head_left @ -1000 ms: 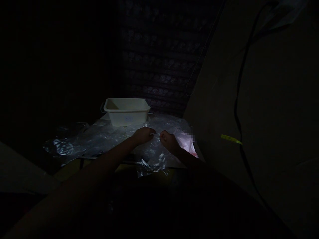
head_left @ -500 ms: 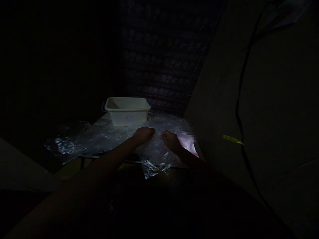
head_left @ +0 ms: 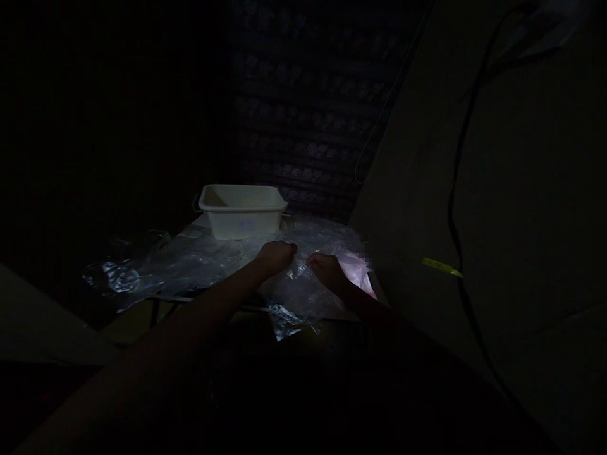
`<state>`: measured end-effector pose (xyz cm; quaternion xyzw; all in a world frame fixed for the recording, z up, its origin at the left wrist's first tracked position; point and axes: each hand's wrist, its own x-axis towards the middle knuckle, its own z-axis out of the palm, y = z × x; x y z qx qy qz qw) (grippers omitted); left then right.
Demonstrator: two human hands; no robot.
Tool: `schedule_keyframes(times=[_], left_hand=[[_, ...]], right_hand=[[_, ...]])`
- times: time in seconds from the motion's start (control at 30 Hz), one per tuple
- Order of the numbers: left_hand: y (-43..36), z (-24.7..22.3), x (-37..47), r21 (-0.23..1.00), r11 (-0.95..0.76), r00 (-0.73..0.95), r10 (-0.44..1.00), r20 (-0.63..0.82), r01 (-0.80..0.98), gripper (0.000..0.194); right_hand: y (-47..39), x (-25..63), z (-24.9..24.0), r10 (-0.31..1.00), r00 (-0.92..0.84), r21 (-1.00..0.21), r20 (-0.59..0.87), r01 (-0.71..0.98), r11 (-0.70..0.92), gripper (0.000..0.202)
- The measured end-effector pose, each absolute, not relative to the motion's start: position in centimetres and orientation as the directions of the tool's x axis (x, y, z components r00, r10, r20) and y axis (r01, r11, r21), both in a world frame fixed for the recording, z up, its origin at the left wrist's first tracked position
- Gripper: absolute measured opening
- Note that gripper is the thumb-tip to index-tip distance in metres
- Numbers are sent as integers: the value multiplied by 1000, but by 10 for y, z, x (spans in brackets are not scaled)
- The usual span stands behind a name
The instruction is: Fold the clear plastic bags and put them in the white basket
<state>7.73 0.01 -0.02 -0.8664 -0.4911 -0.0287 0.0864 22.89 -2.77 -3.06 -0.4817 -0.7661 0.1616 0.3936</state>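
Left hand (head_left: 277,256) curled, right hand (head_left: 327,270) pinching

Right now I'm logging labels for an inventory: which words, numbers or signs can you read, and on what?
None can be read.
Bluish patch on the pale tub: faint marks, too small and dim.
Yellow tag at the dark cable: any print is too blurred.
Clear plastic: no lettering visible.

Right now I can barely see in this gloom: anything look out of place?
Mildly odd: the clear plastic lies crumpled, not flat, overhanging the table at its left and front. The tub stands upright; shadow hides much.
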Motion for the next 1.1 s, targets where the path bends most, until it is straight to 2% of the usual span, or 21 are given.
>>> schedule_keyframes(times=[0.2,0.4,0.5,0.57,0.73,0.8,0.97,1.1], left_hand=[[-1,0,78,-126,-528,543,827,147,840,29],[-3,1,79,-132,-552,568,805,170,823,29],[-2,-1,78,-118,-532,545,817,191,839,31],[-1,-2,78,-72,-541,544,817,191,838,34],[3,-5,78,181,-655,628,755,189,734,31],[4,-5,79,215,-665,637,747,189,715,28],[4,-7,81,201,-683,653,730,199,702,25],[6,-9,80,141,-662,628,746,222,736,25]], right_hand=[[-22,225,-29,917,-108,-666,385,655,357,14],[-17,223,-32,907,-150,-542,393,759,361,15],[-15,225,-34,899,-157,-538,408,755,376,18],[-14,226,-35,898,-159,-552,410,741,383,18],[-15,226,-34,892,-176,-562,417,721,406,17],[-16,225,-34,894,-166,-558,416,730,395,17],[-17,224,-33,900,-167,-553,402,739,385,18],[-17,225,-32,901,-163,-557,401,738,381,18]])
